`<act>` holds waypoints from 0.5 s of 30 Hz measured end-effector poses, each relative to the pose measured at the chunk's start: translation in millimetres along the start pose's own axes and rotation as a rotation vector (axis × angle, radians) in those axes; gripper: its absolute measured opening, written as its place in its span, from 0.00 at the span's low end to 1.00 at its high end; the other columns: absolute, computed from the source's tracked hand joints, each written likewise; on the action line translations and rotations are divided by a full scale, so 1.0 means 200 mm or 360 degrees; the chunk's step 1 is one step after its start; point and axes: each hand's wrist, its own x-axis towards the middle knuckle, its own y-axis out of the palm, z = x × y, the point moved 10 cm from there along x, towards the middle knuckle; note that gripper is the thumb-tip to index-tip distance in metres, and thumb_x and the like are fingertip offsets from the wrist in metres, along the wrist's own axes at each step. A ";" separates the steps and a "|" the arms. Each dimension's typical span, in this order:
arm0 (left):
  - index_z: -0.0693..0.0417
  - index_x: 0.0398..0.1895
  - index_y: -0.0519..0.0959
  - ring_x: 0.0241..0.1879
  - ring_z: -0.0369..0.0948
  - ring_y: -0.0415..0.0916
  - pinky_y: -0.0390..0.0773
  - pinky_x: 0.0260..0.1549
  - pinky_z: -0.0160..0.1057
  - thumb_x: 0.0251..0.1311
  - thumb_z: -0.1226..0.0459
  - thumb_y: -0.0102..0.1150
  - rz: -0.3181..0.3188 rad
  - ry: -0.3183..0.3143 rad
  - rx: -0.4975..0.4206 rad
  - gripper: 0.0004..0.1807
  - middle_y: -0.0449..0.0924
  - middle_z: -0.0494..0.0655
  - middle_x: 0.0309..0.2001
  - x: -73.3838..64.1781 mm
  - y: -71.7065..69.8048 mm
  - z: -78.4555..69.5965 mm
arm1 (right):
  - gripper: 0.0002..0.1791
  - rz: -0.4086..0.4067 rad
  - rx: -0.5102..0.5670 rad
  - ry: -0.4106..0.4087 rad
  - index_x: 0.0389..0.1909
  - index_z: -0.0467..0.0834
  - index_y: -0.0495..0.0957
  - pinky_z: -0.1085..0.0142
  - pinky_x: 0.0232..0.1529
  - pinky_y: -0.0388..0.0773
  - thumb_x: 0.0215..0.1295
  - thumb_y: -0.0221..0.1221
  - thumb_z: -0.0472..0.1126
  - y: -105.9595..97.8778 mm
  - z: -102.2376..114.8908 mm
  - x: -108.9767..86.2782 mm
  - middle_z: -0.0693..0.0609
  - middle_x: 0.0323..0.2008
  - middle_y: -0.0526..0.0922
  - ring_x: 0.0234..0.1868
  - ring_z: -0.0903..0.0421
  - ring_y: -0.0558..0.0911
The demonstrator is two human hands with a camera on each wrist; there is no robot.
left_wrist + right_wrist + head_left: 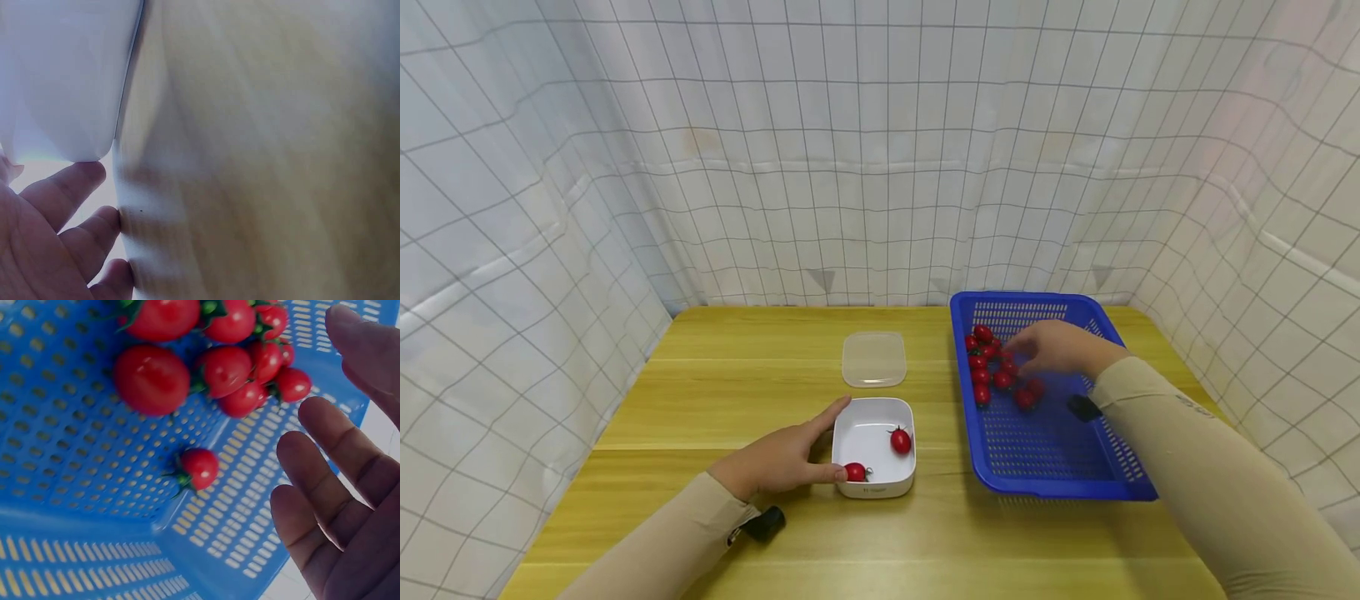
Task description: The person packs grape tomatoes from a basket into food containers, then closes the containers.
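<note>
Two cherry tomatoes, one at the right (900, 442) and one by the near left corner (855, 472), lie in a white square box (872, 492). My left hand (782, 457) rests against the box's left side, thumb at the near corner and index finger toward the far corner. In the left wrist view, a fingertip touches the box wall (62, 81). Over the blue basket (1015, 483) is my right hand (1060, 348), beside a cluster of cherry tomatoes (981, 377). Its fingers (337, 447) are extended in the right wrist view, with no tomato visible between them.
A translucent square lid (874, 360) lies on the wooden table (737, 358) behind the box. Raised perforated walls surround the basket's tomatoes. Gridded white curtains (880, 167) hang behind the table and along both sides.
</note>
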 end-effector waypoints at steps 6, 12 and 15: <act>0.41 0.88 0.44 0.77 0.56 0.65 0.65 0.75 0.63 0.63 0.38 0.69 0.0001 0.0008 -0.0006 0.60 0.60 0.54 0.82 0.00 0.00 0.00 | 0.26 0.0071 -0.0018 0.0056 0.61 0.42 0.85 0.41 0.62 0.79 0.61 0.72 0.40 0.04 -0.06 -0.02 0.42 0.57 0.88 0.58 0.42 0.84; 0.41 0.88 0.43 0.78 0.56 0.64 0.65 0.75 0.63 0.63 0.39 0.69 -0.0001 0.0012 -0.0009 0.60 0.59 0.53 0.82 0.01 0.00 0.00 | 0.26 0.0148 -0.0001 0.0097 0.60 0.42 0.85 0.42 0.61 0.81 0.60 0.73 0.39 0.08 -0.10 -0.04 0.43 0.58 0.87 0.59 0.41 0.84; 0.40 0.88 0.43 0.78 0.57 0.64 0.64 0.75 0.63 0.62 0.39 0.70 0.0001 0.0000 -0.0003 0.60 0.58 0.53 0.83 0.01 0.00 0.01 | 0.23 0.0172 -0.0027 0.0097 0.58 0.44 0.86 0.44 0.59 0.82 0.60 0.73 0.37 0.09 -0.12 -0.05 0.42 0.59 0.86 0.58 0.42 0.85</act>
